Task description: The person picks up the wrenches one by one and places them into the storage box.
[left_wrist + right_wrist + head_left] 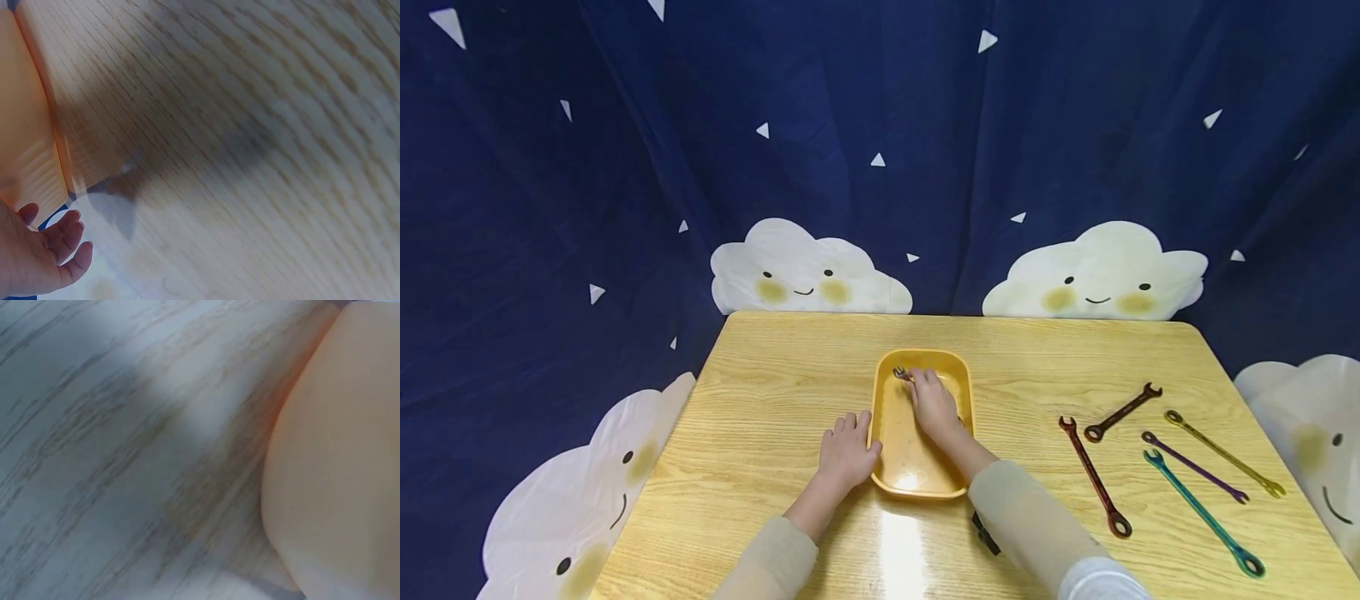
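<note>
A yellow-orange plastic bin (897, 450) stands mid-table in the head view. My right hand (936, 407) reaches inside it and grips a wrench (901, 374), whose jawed end pokes out past the fingers; the palm hides most of its shaft. At the bin's left side lies my left hand (846, 454), fingers loosely spread, thumb by the rim. The left wrist view has this hand (34, 259) beside the bin's outer wall (28, 119), with nothing in its fingers. Only the bin's wall (337, 450) and tabletop fill the right wrist view; no fingers appear there.
On the table's right lie several wrenches: a red one (1093, 475), a shorter dark red one (1123, 414), a purple one (1195, 467), a gold one (1225, 454) and a teal one (1202, 510). A dark blue curtain (880, 108) hangs behind the table's far edge.
</note>
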Available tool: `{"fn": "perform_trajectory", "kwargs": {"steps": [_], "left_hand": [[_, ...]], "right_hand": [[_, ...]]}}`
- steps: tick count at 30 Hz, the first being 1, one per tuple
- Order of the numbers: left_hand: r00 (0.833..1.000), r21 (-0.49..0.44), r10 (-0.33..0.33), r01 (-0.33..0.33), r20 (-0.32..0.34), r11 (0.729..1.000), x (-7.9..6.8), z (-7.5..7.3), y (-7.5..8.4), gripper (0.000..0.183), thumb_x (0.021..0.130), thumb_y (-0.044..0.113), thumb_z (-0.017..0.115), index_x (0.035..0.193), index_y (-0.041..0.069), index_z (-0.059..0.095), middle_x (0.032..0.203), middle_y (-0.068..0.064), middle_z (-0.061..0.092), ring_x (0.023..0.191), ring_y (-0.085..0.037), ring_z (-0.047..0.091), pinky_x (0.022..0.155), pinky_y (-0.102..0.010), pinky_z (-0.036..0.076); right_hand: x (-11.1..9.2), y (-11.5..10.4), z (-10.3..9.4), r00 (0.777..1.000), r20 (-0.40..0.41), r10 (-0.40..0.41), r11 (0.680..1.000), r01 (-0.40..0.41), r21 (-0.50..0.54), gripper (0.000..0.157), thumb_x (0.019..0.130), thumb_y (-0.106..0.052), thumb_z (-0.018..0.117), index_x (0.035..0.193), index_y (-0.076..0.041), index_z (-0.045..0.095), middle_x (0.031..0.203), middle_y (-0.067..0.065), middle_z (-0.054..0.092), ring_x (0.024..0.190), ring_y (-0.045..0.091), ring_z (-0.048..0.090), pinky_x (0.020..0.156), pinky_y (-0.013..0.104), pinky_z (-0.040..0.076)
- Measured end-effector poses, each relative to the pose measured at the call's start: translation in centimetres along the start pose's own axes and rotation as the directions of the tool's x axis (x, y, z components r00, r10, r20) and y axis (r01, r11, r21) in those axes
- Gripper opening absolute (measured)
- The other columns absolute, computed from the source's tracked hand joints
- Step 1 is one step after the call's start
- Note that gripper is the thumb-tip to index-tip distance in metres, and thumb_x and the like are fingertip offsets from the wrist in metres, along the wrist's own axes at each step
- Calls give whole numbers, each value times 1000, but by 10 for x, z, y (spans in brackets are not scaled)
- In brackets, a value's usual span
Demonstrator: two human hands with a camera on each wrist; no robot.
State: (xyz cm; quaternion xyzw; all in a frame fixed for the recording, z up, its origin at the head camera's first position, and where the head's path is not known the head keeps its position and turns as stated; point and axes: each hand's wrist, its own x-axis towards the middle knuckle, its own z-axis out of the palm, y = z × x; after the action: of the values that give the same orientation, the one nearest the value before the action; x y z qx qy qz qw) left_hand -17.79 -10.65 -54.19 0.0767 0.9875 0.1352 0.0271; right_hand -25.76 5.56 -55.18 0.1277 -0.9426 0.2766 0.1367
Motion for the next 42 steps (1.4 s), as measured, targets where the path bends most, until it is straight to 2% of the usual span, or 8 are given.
{"fn": "perform_trajectory", "kwargs": {"steps": [5, 9, 12, 18, 22, 30, 35, 42], "left_hand": [[1000, -1, -5, 5, 4, 1000, 0, 0, 0, 42, 87, 36, 46, 121, 11, 42, 108, -12, 49, 97, -30, 47, 76, -46, 39], [1000, 6, -1, 1, -7, 1000, 1, 0, 0, 40, 86, 35, 46, 117, 11, 42, 104, -11, 49, 93, -29, 47, 72, -44, 38], [1000, 6, 1, -1, -15, 1000, 1, 1, 0, 38, 85, 34, 47, 116, 12, 43, 101, -11, 49, 90, -28, 46, 69, -42, 38], [1000, -6, -3, 3, -8, 1000, 0, 2, 0, 41, 86, 34, 46, 119, 11, 42, 104, -12, 49, 93, -29, 46, 72, -44, 38], [1000, -3, -2, 2, -8, 1000, 0, 2, 0, 41, 86, 35, 46, 119, 11, 42, 104, -12, 49, 93, -29, 46, 73, -44, 39], [1000, -9, 2, -2, -10, 1000, 0, 0, 0, 39, 86, 34, 46, 117, 11, 42, 102, -11, 49, 91, -28, 46, 71, -43, 38], [1000, -13, 1, -1, -10, 1000, 1, 1, -1, 40, 86, 34, 46, 119, 11, 42, 104, -12, 49, 94, -29, 46, 73, -45, 38], [1000, -24, 2, -3, -19, 1000, 0, 1, -1, 38, 85, 34, 47, 117, 12, 42, 102, -11, 49, 92, -29, 47, 71, -44, 38]], "right_hand": [[-1, 0, 4, 1000, 1, -1, 1000, 1, -32, 20, 89, -18, 56, 105, -5, 57, 82, 10, 52, 65, 26, 56, 48, 34, 46], [-2, 0, 7, 1000, 9, 13, 998, -13, -65, 19, 89, -19, 56, 102, -5, 56, 80, 10, 52, 65, 27, 57, 47, 35, 46], [-2, 1, 9, 999, 33, 36, 995, -32, -94, 17, 90, -19, 56, 98, -5, 55, 80, 11, 53, 66, 28, 58, 48, 36, 47], [-4, 3, 13, 995, 76, 57, 985, -43, -170, 18, 89, -20, 57, 93, -2, 55, 79, 11, 52, 67, 28, 58, 48, 38, 48], [-5, 4, 15, 997, 67, 30, 975, -14, -221, 19, 88, -20, 59, 91, -1, 56, 76, 11, 52, 64, 27, 57, 47, 37, 48], [-5, 5, 19, 994, 86, -74, 937, 99, -335, 20, 85, -19, 62, 91, -1, 55, 79, 11, 53, 65, 23, 57, 45, 34, 48], [-7, 6, 21, 990, 110, -85, 917, 121, -381, 22, 84, -22, 63, 95, -4, 57, 83, 10, 55, 69, 22, 57, 46, 33, 48], [-8, 5, 20, 988, 127, -93, 911, 136, -388, 19, 85, -23, 61, 95, -8, 57, 81, 7, 53, 68, 22, 55, 47, 31, 45]]}}
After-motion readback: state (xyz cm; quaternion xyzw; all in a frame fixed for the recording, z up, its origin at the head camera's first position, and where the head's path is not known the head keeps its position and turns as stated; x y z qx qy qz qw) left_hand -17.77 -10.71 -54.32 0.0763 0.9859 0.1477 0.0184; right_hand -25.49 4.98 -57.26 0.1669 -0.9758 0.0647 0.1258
